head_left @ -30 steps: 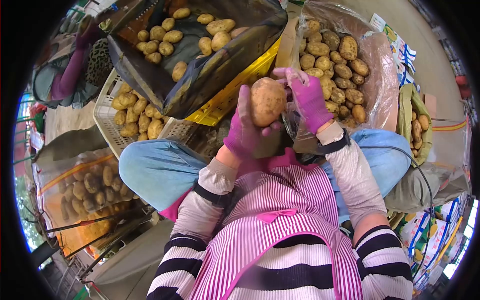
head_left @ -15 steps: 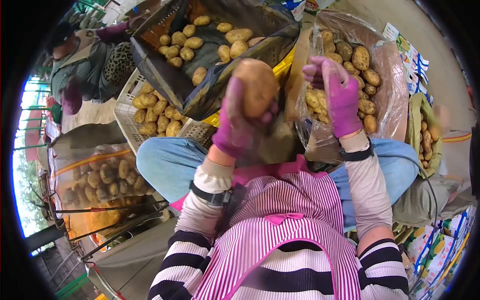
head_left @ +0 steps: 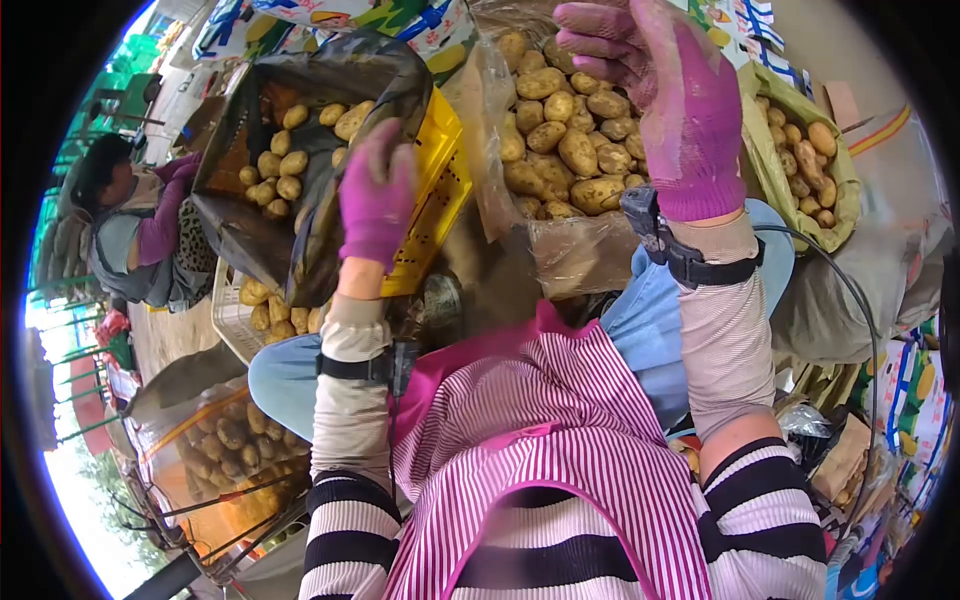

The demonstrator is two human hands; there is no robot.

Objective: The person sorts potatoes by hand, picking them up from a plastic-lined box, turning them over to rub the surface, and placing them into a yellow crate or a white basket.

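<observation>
Surrounding seated person: potato sacks (head_left: 570,150), yellow crate (head_left: 435,190), co-worker (head_left: 135,225).

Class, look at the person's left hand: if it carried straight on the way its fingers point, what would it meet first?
Probably the potatoes lying in the dark sack just beyond the left hand, though depth is hard to judge.

Outdoor produce market or sorting yard. Potatoes fill a clear bag (head_left: 560,150), a black-lined yellow crate (head_left: 440,190) and a white basket (head_left: 235,315). Printed cartons (head_left: 905,400) stand beside.
</observation>
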